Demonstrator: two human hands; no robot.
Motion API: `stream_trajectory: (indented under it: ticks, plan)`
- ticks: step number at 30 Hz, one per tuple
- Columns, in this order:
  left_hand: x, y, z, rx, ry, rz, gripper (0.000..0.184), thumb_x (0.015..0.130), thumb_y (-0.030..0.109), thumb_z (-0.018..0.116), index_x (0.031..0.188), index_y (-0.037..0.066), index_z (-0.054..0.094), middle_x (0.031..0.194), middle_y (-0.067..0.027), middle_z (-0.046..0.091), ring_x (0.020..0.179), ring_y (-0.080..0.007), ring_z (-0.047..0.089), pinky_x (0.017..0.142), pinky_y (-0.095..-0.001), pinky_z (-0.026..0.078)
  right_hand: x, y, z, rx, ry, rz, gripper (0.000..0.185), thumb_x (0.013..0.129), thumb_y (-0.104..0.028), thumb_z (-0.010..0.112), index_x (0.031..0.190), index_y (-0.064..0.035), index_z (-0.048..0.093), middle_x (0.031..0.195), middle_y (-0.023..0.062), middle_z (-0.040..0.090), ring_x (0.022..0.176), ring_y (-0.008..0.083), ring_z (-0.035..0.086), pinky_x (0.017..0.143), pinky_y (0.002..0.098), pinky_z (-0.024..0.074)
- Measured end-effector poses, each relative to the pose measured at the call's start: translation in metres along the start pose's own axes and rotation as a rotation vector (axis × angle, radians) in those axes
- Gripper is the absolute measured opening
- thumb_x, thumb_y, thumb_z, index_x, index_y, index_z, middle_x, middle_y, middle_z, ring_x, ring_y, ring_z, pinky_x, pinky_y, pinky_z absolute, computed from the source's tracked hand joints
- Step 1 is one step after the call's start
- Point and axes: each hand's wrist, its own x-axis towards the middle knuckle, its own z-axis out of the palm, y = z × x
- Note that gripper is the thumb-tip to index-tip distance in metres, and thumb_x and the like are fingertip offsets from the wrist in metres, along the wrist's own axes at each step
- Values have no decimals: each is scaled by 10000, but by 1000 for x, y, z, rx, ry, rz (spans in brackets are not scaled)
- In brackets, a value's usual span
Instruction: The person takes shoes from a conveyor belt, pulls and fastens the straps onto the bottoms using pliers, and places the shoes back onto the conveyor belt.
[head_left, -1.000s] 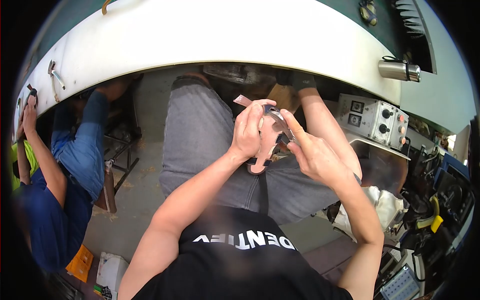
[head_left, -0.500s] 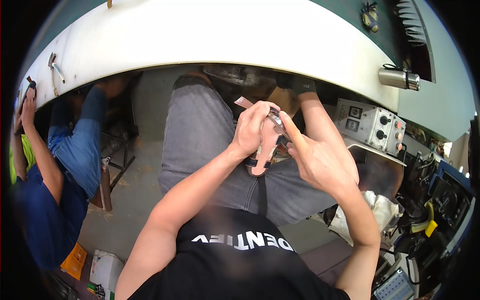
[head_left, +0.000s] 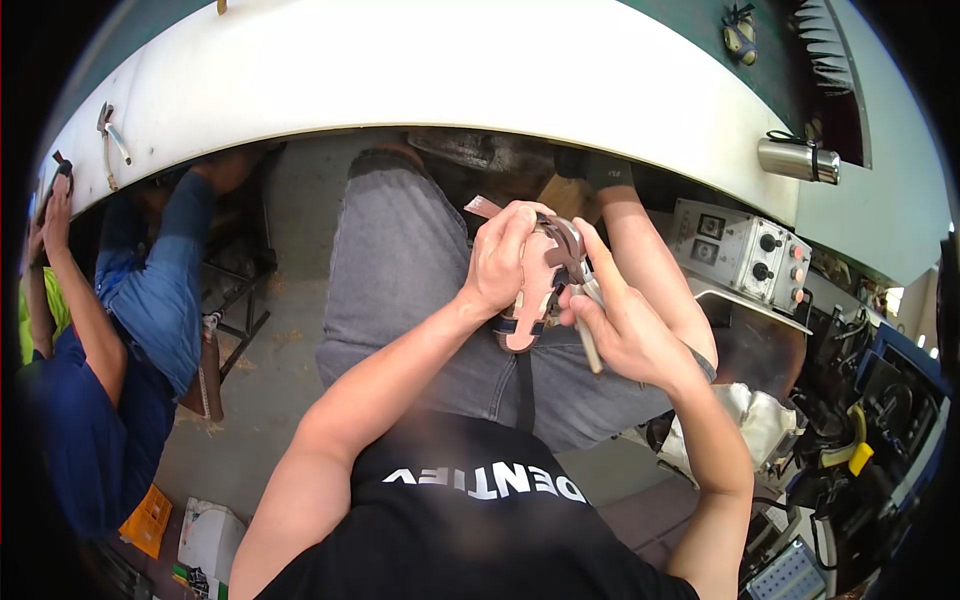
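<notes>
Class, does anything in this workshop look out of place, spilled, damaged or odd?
Yes, mildly: pale scraps lie scattered on the floor beside the dark metal frame, looking like unswept debris. The sandal in the left hand shows no clear damage, though it is partly covered.

- We're looking into a workshop, and shoes are giving it away: a strappy shoe (head_left: 535,285) is being worked on.
- Hand tools (head_left: 118,143) are lying on a long white table (head_left: 430,70).
- A knobbed control box (head_left: 738,246) is standing by; scraps (head_left: 285,337) are littering the floor (head_left: 302,215).
</notes>
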Motion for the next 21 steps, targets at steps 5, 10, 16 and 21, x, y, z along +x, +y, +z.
stream_trajectory:
  ticks: [5, 10, 16, 21]
  plan:
    - [-2, 4, 0, 15, -20, -13, 383, 1061, 274, 422, 1048, -13, 675, 838, -60, 681, 748, -113, 594, 698, -288, 495, -5, 9, 4, -174, 87, -23, 751, 993, 24, 500, 1632, -130, 136, 941, 168, 652, 820, 259, 684, 752, 421, 533]
    - [2, -7, 5, 2, -18, -43, 375, 1059, 263, 425, 1056, -13, 679, 870, -69, 679, 789, -115, 598, 724, -286, 494, -1, 11, 5, -740, 148, -158, 870, 850, 39, 584, 1620, -117, 212, 818, 194, 589, 681, 370, 631, 602, 458, 512]
    - [3, -2, 4, 48, 11, 22, 359, 1054, 239, 434, 1033, -17, 684, 855, -61, 669, 777, -117, 588, 720, -290, 490, 1, 8, -10, -739, 64, -211, 868, 861, 22, 584, 1620, -63, 171, 801, 206, 631, 658, 355, 660, 581, 476, 525]
    - [2, 0, 2, 114, -9, -12, 344, 1046, 228, 439, 1024, -10, 687, 850, -62, 670, 772, -128, 590, 720, -293, 487, -17, -6, -27, -345, -88, 29, 767, 977, -5, 497, 1620, -48, 81, 870, 197, 681, 724, 351, 676, 705, 460, 533]
